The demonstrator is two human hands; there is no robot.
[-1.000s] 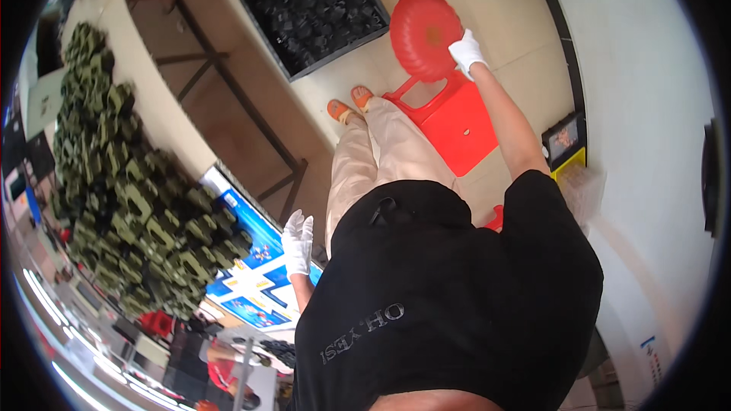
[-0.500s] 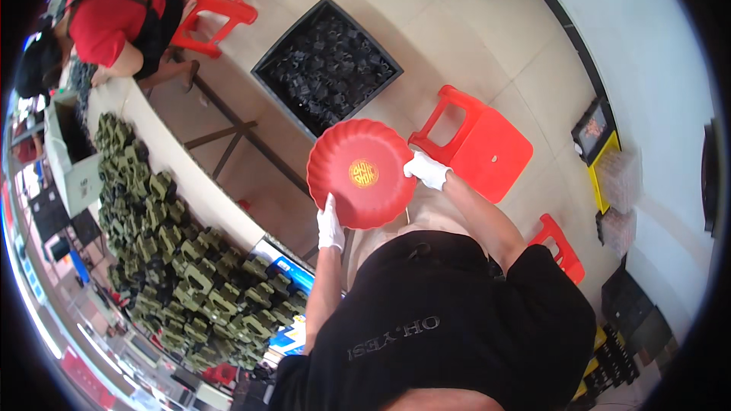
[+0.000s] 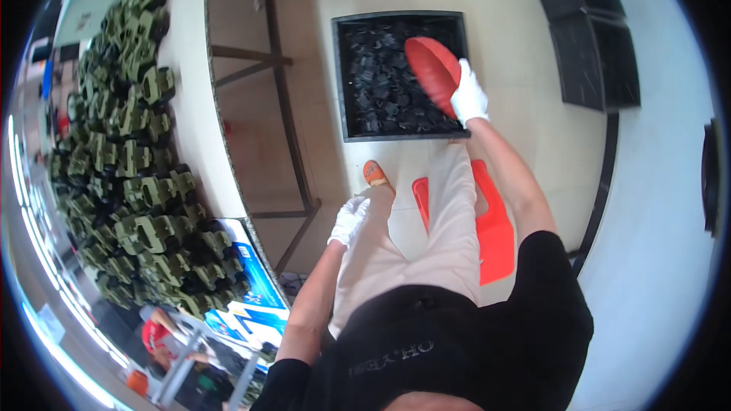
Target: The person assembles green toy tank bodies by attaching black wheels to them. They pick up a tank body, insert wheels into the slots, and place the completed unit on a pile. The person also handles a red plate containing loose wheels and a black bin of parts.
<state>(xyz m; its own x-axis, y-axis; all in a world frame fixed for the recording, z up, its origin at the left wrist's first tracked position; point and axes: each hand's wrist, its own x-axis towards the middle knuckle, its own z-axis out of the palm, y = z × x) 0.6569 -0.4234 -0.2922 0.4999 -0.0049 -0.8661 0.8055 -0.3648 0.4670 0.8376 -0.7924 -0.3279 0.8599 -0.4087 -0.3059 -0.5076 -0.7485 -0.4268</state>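
Observation:
My right hand (image 3: 470, 97), in a white glove, grips the rim of a red plastic basin (image 3: 435, 76) with a fluted side. The basin is tipped on its side above the right half of a black bin (image 3: 403, 138). Many small black plastic parts (image 3: 377, 80) lie heaped in the bin, which stands on the floor. My left hand (image 3: 350, 221), also gloved in white, is in front of my left thigh, apart from the basin. Its fingers look curled in, with nothing seen in them.
On the left, a long table (image 3: 190, 68) bears a heap of olive-green toy vehicle bodies (image 3: 145, 175). A red stool (image 3: 496, 243) stands close by my right leg. Black crates (image 3: 582, 53) line the wall at the right. Another person (image 3: 156, 331) is at the lower left.
My left hand has let go of the basin and dropped to my side. My right hand has carried the basin forward and tilted it over the bin. The view has turned and shifted.

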